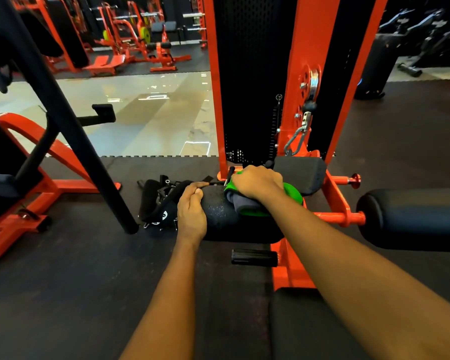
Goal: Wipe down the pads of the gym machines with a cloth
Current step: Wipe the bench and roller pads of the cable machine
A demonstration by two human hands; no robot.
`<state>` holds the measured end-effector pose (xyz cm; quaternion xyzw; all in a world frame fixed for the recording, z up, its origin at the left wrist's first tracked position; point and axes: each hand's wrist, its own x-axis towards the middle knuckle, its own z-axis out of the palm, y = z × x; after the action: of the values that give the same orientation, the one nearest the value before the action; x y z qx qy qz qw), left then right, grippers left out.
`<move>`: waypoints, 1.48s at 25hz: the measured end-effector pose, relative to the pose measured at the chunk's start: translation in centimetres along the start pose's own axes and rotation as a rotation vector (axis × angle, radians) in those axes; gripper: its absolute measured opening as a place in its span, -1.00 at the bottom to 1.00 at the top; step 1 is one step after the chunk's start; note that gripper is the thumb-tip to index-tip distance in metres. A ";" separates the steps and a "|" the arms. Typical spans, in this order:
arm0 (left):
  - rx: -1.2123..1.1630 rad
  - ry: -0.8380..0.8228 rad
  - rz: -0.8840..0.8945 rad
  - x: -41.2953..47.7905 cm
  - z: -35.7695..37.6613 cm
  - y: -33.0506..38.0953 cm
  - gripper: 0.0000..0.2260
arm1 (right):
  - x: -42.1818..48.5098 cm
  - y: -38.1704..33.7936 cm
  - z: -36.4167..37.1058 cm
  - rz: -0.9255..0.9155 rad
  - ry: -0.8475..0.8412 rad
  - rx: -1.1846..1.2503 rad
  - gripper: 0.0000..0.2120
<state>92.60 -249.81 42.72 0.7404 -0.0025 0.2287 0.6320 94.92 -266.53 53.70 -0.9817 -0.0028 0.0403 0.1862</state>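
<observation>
Here, the right hand [256, 184] grips a green-and-grey cloth [247, 206], pressing it on top of the black roller pad [226, 222]; the left hand [191, 210] curls round the pad's left end. Pale specks [217, 207] dot the surface between both hands

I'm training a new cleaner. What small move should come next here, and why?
Probably slide the right hand and cloth along the roller pad toward the left hand, which grips the pad's end; pale specks dot the bare stretch between them.
</observation>
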 end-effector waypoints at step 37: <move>0.277 -0.527 0.127 -2.1 -4.2 18.2 -0.85 | -12.1 2.3 -1.5 -0.389 -0.002 1.399 -0.80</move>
<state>83.96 -250.15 59.44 0.8518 -0.1815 0.0660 0.4869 82.96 -269.49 55.14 -0.6145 -0.1510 -0.0004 0.7743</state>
